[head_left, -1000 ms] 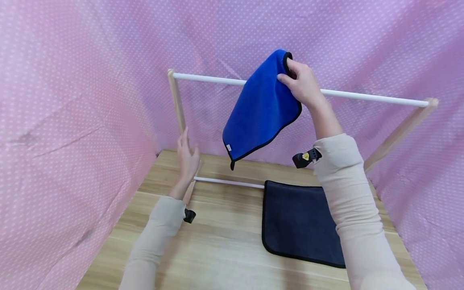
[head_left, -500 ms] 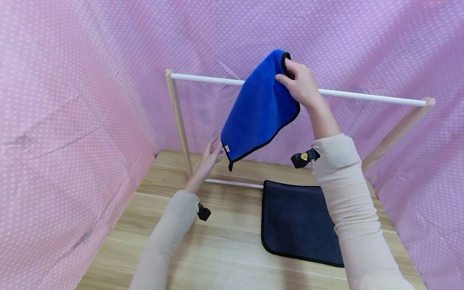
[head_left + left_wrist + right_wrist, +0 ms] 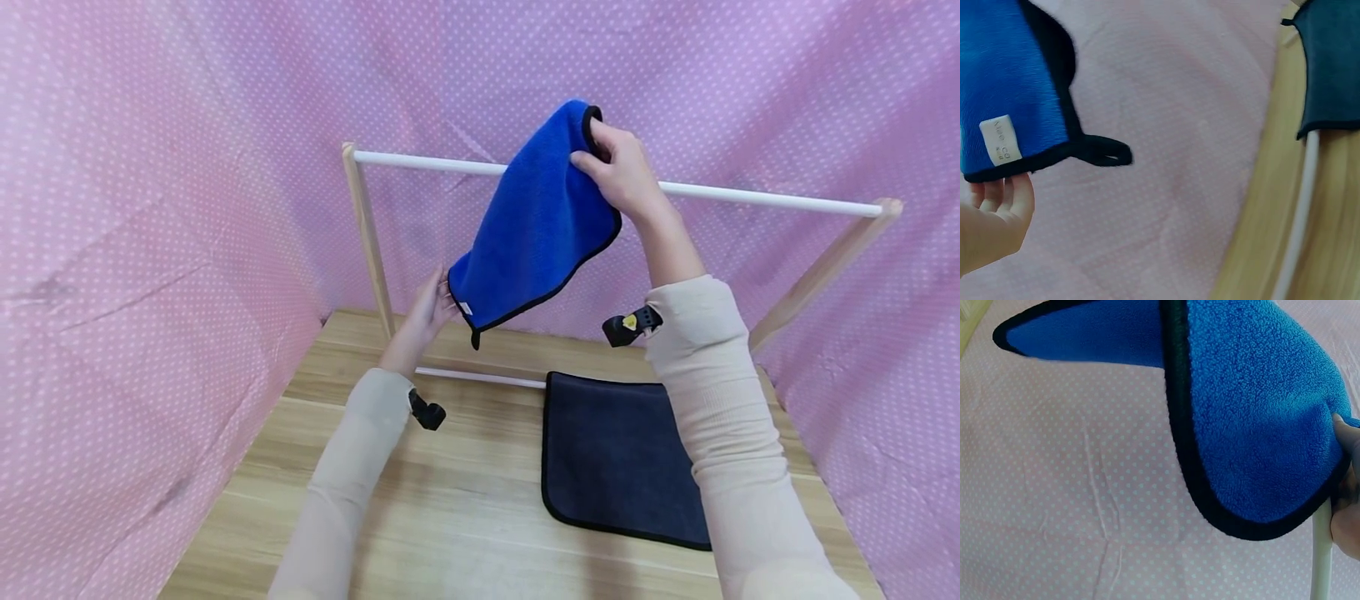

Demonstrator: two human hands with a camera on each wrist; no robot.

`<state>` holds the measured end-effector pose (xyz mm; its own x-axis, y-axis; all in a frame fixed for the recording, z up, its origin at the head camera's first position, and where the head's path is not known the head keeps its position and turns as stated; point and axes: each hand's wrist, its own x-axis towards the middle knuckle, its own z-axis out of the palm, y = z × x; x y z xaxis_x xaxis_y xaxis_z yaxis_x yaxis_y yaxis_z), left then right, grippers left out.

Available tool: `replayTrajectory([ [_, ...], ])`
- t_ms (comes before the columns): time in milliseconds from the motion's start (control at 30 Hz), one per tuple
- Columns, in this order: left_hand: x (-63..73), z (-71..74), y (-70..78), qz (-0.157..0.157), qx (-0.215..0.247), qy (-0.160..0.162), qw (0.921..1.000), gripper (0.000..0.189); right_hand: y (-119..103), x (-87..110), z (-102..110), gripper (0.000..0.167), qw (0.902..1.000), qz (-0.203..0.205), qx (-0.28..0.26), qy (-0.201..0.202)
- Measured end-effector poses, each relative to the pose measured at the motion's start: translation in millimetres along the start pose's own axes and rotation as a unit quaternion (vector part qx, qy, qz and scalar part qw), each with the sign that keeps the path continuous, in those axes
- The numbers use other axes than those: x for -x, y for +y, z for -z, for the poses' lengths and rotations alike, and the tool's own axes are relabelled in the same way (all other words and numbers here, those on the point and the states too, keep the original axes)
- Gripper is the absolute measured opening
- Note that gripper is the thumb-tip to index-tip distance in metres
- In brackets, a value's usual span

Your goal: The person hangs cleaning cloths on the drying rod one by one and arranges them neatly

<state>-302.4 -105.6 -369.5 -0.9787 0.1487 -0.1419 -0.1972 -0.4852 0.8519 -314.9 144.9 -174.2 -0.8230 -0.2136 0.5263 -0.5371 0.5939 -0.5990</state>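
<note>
A blue towel (image 3: 525,233) with black edging is draped slantwise over the white upper rail (image 3: 420,162) of a wooden-ended rack. My right hand (image 3: 626,171) pinches its upper right part between thumb and fingers, close to the rail; in the right wrist view the thumb (image 3: 1346,434) presses into the pile. At the towel's lower left edge is my left hand (image 3: 429,310), its fingertips hidden behind the cloth. The left wrist view shows those fingers (image 3: 1019,194) reaching behind the edge beside a white label (image 3: 1000,140); no thumb shows on the front. A black hanging loop (image 3: 1105,152) dangles nearby.
A dark grey towel (image 3: 622,458) hangs over the right part of the lower white rail (image 3: 480,378). Wooden posts (image 3: 367,233) flank the rack on a wood-grain table (image 3: 465,517). Pink dotted curtain (image 3: 187,208) surrounds it.
My left hand has left the rack's left post and moved right to the blue towel's lower left edge, nudging that edge slightly outward. The right hand keeps its hold in nearly the same place.
</note>
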Motion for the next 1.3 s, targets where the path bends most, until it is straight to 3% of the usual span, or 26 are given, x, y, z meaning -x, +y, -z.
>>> replayTrajectory([
  [100,5.2,0.1,15.0,0.010,0.024,0.004,0.9997,0.024,-0.9,-0.7,-1.0,0.014,1.0000,0.000,-0.006,-0.001],
  [233,13.5,1.5,35.6,-0.002,-0.005,-0.001,1.0000,0.017,-1.5,-2.6,-2.2,0.012,0.9999,0.002,-0.013,-0.004],
  [533,32.4,-0.1,80.9,-0.075,-0.077,-0.012,0.9941,0.025,4.0,-0.9,4.4,0.011,0.9995,-0.001,-0.031,-0.003],
  [767,41.5,-3.5,120.8,-0.131,-0.083,-0.017,0.9878,0.018,8.3,1.0,11.8,0.009,0.9923,-0.005,-0.123,0.012],
  [967,46.9,-9.9,150.8,-0.182,-0.070,-0.035,0.9802,0.015,8.7,2.8,21.8,0.016,0.9759,-0.005,-0.216,0.031],
  [1167,49.7,-19.8,176.7,-0.222,-0.038,-0.041,0.9734,0.015,3.4,2.9,36.0,0.016,0.9415,-0.032,-0.326,0.078],
  [1300,48.5,-28.2,192.1,-0.236,-0.031,-0.041,0.9703,0.012,-2.0,-0.4,43.7,0.017,0.9229,-0.043,-0.366,0.111],
])
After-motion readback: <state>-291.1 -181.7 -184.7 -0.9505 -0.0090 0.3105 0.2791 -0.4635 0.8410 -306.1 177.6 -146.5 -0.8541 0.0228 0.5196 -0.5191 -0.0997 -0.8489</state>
